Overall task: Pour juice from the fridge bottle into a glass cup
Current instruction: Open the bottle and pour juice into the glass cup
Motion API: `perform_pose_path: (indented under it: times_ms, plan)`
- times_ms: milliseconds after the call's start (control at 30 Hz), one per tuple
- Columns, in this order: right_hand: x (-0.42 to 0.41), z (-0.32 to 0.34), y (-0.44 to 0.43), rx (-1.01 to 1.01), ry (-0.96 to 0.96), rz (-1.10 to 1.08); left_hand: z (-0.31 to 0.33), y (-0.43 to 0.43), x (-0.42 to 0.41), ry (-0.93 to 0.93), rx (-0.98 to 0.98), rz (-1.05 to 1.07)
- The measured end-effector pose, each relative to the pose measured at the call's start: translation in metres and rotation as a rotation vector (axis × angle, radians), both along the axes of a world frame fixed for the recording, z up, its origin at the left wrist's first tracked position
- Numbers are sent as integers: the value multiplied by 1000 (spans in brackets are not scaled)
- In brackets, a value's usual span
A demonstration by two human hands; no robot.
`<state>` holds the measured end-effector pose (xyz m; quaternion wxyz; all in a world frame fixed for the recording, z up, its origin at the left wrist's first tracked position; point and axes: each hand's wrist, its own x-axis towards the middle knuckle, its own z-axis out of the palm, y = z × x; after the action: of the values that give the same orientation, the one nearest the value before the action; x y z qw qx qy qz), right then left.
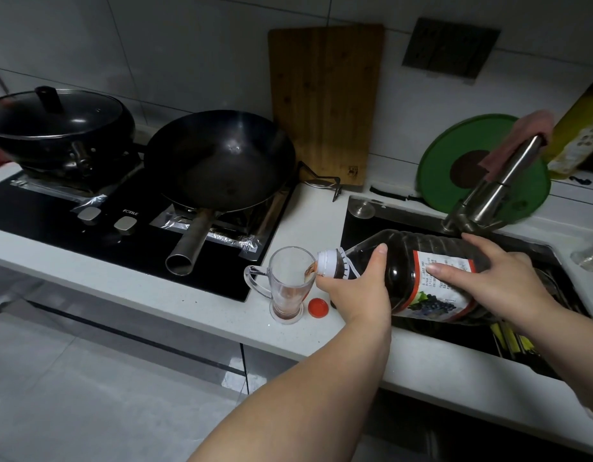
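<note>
While our two hands hold the juice bottle almost flat above the left end of the sink, its open mouth sits at the rim of the glass cup and dark juice runs from it down the inside wall; whether mouth and rim touch we cannot tell. Our left hand grips the bottle's neck and shoulder, its fingers curled round from below with the thumb lying up the near side. Our right hand holds the wide body at the label, the thumb pressed on the paper and the other fingers wrapped over the top. The cup, a clear one with a handle on its left and a thick foot, stands upright on the white worktop close to its front edge, in the strip between the hob and the sink; only a thin reddish layer lies in its bottom. A red cap lies just beside the cup's foot, on the right, apart from the bottle. On the hob a black wok rests with its metal handle pointing at the front edge, and a black pot under a glass lid stands to its left. Against the wall at the worktop's back edge lean a wooden chopping board and a round green board. A steel tap rises behind the sink with a pink cloth draped over it.
</note>
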<state>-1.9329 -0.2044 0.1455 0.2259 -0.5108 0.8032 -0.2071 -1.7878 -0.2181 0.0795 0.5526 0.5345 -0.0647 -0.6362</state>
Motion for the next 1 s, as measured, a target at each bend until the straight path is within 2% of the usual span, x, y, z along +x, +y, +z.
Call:
perform_pose_path:
  times_ms: [1000]
  plan:
    - [0, 9, 7, 1, 61, 15, 15, 10, 2, 10, 7, 20]
